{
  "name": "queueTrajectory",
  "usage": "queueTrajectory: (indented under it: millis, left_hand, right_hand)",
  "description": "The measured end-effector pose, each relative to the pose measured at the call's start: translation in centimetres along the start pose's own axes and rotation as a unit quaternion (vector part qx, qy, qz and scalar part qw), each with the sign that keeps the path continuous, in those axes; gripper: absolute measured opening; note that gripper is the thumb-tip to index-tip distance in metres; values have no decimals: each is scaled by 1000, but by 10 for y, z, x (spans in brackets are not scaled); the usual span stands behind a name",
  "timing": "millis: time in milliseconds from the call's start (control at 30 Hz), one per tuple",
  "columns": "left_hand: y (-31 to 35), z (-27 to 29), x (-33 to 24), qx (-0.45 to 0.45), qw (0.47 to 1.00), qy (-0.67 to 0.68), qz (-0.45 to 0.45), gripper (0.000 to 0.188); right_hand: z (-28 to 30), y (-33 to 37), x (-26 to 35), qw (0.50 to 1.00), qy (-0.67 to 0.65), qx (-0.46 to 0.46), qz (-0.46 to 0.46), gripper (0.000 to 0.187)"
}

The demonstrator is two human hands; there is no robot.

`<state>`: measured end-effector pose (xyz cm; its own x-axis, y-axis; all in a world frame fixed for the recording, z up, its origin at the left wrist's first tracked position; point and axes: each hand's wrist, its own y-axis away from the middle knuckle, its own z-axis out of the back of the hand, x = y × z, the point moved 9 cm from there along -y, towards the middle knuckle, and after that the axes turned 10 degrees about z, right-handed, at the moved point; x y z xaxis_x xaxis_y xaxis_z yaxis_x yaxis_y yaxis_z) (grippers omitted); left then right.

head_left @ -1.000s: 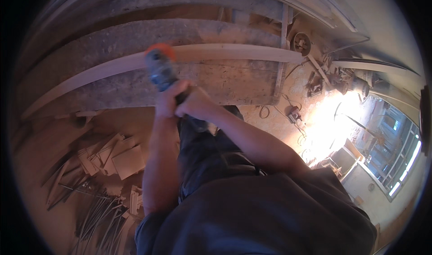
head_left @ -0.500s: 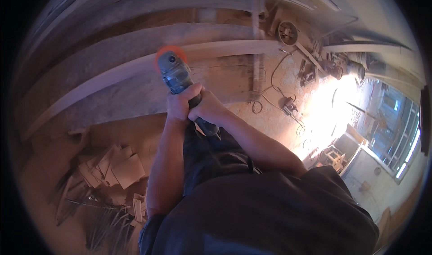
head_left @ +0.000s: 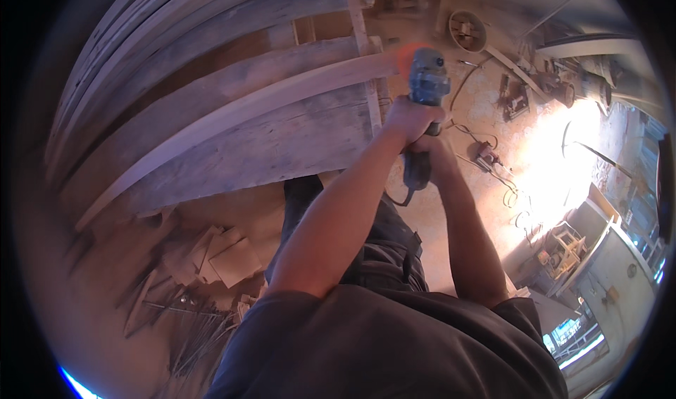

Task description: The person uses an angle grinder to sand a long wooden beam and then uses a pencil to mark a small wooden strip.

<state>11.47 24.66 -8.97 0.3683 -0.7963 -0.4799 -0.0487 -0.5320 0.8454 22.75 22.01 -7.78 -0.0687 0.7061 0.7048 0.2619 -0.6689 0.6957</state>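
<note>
Both my hands grip a blue-grey angle grinder point(head_left: 429, 81) with a blurred orange disc point(head_left: 405, 56). My left hand point(head_left: 410, 120) is wrapped round the body just behind the tool's head. Behind it, my right hand point(head_left: 435, 149) closes round the dark rear handle, from which a cord hangs. The disc is at the right end of a long, pale, curved wooden strip point(head_left: 246, 110); whether it touches the wood I cannot tell. That strip lies along wide grey boards point(head_left: 282, 142), held across by an upright batten point(head_left: 367, 89).
Stacked long boards point(head_left: 176, 26) fill the far left. Wood offcuts point(head_left: 225, 255) and thin sticks point(head_left: 201, 336) lie at lower left. On the floor at right are a red corded power tool point(head_left: 486, 156), its looping cable, and a round wheel-like object point(head_left: 467, 32). Strong sunlight glares at right.
Both hands have carried the grinder to the right along the strip, from its middle stretch to its right end. My view has shifted with them.
</note>
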Motion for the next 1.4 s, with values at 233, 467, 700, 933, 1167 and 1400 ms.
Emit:
queueTrajectory:
  millis: [233,467,700,933,1167,1400]
  left_hand:
    - [42,73,-5,-19,995,93,-21,43]
    - [119,246,37,-61,985,158,24,41]
    - [194,477,120,-55,946,317,-36,39]
    - [268,634,168,-138,883,433,-115,32]
    - [232,534,145,-93,928,350,-88,28]
    - [119,303,99,-52,982,140,-114,33]
  right_hand:
    - [-86,7,9,996,48,62,44,29]
    - [-242,24,-60,969,214,126,2,30]
    - [-484,66,-126,895,376,236,27,62]
    - [-644,97,-179,838,399,372,9,84]
    - [-544,85,-143,898,327,290,39,84]
    - [-291,56,-74,941,306,146,9,58]
